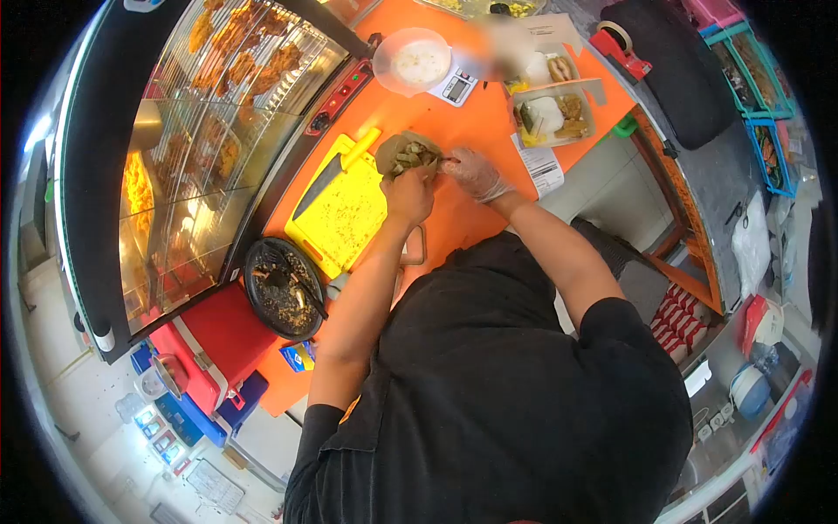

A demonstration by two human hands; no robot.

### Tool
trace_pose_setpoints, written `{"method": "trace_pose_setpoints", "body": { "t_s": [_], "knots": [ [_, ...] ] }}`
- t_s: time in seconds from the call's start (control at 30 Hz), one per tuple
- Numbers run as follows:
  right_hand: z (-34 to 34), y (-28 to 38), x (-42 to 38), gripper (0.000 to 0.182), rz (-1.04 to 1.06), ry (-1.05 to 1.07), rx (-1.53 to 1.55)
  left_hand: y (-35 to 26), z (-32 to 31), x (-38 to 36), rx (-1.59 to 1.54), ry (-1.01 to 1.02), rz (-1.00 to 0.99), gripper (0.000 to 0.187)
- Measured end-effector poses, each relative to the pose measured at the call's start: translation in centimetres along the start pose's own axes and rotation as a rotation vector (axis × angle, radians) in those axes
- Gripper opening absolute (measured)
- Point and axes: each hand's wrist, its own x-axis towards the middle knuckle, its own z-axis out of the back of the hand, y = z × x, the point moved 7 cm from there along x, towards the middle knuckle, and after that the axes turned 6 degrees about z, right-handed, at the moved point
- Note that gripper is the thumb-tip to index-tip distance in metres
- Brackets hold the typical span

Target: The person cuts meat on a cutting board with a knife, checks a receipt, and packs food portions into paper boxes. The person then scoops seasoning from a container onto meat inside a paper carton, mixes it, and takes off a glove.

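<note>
My left hand (408, 197) is bare and closed round the near side of a brown paper pouch (390, 155). Greenish-brown chopped pieces (414, 157) fill its opening. At the pouch's right edge is my right hand (476, 173), in a clear plastic glove, with thumb and fingers pinched together; what is between them is too small to make out. Left of the pouch lies a yellow cutting board (342, 223) strewn with crumbs. A yellow-handled knife (340, 170) with a dark blade rests along the board's left side.
A glass warming cabinet (218, 122) with fried pieces stands left. A black bowl (284, 288) holds crumbs and a dark utensil. Farther back are a kitchen scale (456, 89), a white tub (410, 61) and a food box (552, 118) with rice. A tape dispenser (620, 52) sits at right.
</note>
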Motion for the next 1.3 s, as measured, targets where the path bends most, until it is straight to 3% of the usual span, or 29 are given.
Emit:
{"method": "trace_pose_setpoints", "body": {
  "t_s": [0.13, 0.2, 0.3, 0.43, 0.53, 0.73, 0.8, 1.1, 1.3],
  "knots": [
    [-0.3, 0.0, 0.2, 0.021, 0.120, 0.005, 0.020, 2.0, 0.2, 0.1, -0.019, 0.012, -0.011, 0.027],
    [-0.7, 0.3, 0.2, 0.023, 0.200, 0.194, 0.038, 3.1, -0.4, 0.2, 0.003, 0.117, 0.032, 0.028],
    [0.5, 0.8, 1.0, 0.027, 0.253, 0.273, -0.036, 3.1, -0.2, 0.3, -0.051, 0.176, 0.062, 0.027],
    [0.0, -0.2, 1.2, 0.032, 0.356, 0.231, -0.009, 2.0, 0.0, 0.7, -0.071, 0.152, 0.059, 0.026],
    [1.6, -0.3, 2.4, 0.030, 0.320, 0.234, 0.141, 2.2, -0.7, 1.1, -0.001, 0.225, 0.140, 0.027],
    [1.1, 0.0, 2.5, 0.017, 0.281, 0.367, 0.205, 2.1, -1.5, 1.1, 0.025, 0.254, 0.108, 0.030],
    [1.4, 0.1, 2.7, 0.015, 0.272, 0.293, 0.250, 2.0, -1.3, 1.1, -0.021, 0.223, 0.103, 0.030],
    [0.2, 0.0, 1.4, 0.013, 0.094, 0.329, 0.161, 2.1, -1.0, 1.0, -0.021, 0.224, 0.115, 0.033],
    [-0.6, 0.0, 1.4, 0.010, 0.118, 0.224, 0.130, 1.8, -1.6, 1.6, -0.036, 0.169, 0.029, 0.030]
  ]
}}
